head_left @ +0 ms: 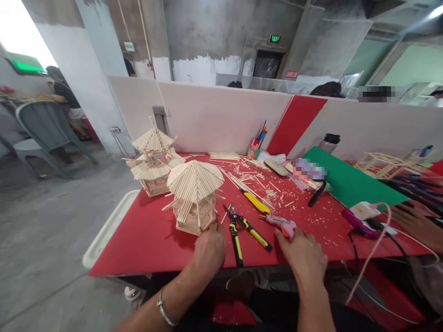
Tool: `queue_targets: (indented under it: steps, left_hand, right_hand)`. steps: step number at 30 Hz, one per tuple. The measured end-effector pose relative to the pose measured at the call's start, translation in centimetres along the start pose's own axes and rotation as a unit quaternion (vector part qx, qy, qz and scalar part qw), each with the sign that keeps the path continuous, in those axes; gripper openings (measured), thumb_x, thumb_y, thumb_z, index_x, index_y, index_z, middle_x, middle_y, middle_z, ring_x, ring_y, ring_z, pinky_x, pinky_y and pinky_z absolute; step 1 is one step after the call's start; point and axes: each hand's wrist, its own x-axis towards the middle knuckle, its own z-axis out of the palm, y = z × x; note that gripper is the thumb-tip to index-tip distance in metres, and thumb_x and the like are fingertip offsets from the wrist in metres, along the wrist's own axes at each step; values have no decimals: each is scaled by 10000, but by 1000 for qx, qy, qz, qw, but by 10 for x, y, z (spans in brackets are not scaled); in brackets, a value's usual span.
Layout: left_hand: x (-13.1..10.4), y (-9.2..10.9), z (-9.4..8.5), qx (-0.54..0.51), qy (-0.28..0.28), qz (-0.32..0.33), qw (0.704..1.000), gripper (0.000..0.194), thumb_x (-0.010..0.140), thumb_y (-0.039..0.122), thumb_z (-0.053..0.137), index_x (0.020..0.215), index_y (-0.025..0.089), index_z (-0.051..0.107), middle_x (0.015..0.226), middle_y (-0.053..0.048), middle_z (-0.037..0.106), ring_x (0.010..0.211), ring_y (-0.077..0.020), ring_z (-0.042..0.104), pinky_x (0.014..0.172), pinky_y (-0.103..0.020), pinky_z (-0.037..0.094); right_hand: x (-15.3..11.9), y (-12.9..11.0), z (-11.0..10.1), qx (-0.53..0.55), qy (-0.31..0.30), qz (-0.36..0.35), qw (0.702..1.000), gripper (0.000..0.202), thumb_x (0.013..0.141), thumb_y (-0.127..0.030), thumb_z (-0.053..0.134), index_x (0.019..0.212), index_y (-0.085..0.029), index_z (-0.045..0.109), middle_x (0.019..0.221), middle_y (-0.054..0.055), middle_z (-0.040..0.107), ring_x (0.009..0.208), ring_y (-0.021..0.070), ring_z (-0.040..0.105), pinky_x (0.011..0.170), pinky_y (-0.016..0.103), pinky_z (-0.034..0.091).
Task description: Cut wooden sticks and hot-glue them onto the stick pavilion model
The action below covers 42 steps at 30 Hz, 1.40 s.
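Observation:
A small pavilion model of pale wooden sticks (195, 184), with a pointed roof, stands near the table's front left. My left hand (210, 246) is closed at its lower front right corner, fingertips partly hidden against the base. My right hand (304, 256) closes round the handle of a pink hot glue gun (279, 222), whose nozzle points left; the palm hides part of the grip. Between my hands lie black-and-yellow cutters (240, 230) with their handles spread. Just beyond them is a yellow-handled utility knife (255, 202).
A second, two-tiered stick pavilion (152, 173) stands behind on the left. Loose sticks and scraps (252, 177) litter the red table (145, 244). Farther right are a green board (353, 180), a power strip (360, 223) with cords, and another person's hand (415, 223). A white partition (221, 115) runs behind.

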Motion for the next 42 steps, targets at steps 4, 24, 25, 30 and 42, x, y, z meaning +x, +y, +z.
queue_targets:
  steps: [4, 24, 25, 30, 42]
  left_hand:
    - [14, 7, 8, 28, -18, -17, 999, 257, 810, 18, 428, 908, 87, 656, 928, -176, 630, 899, -255, 619, 696, -307, 497]
    - [-48, -12, -32, -217, 17, -41, 975, 167, 682, 80, 488, 564, 198, 487, 518, 18, 495, 492, -133, 452, 508, -248, 283]
    - [-52, -13, -34, -242, 12, -34, 970, 155, 692, 92, 487, 577, 195, 498, 520, 23, 489, 493, -128, 439, 507, -245, 281]
    - [-59, -17, -36, -398, -42, -30, 916, 84, 679, 109, 537, 633, 174, 563, 564, 27, 514, 537, -120, 434, 513, -228, 308]
    - [-70, -31, -46, -792, -62, -150, 588, 290, 662, 364, 764, 799, 151, 624, 651, -23, 628, 503, -98, 528, 504, -212, 420]
  right_hand:
    - [-28, -26, -8, 56, 34, -141, 988, 585, 821, -581, 431, 1241, -188, 532, 1139, 136, 599, 1042, 274, 542, 816, 368, 436]
    - [-64, -68, 7, 211, 39, -163, 963, 441, 871, -421, 445, 1149, -116, 600, 1201, 183, 581, 1106, 317, 506, 867, 444, 388]
    - [-66, -70, 3, 275, 30, -171, 946, 421, 895, -426, 409, 1128, -140, 611, 1163, 156, 606, 1074, 284, 526, 861, 411, 399]
    - [-78, -89, -16, 519, -151, -207, 815, 423, 889, -505, 412, 782, -163, 637, 654, -5, 583, 609, 120, 519, 559, 214, 393]
    - [-104, -130, -38, 484, -97, -313, 811, 356, 921, -399, 427, 765, -204, 680, 721, 9, 579, 654, 104, 545, 598, 202, 410]
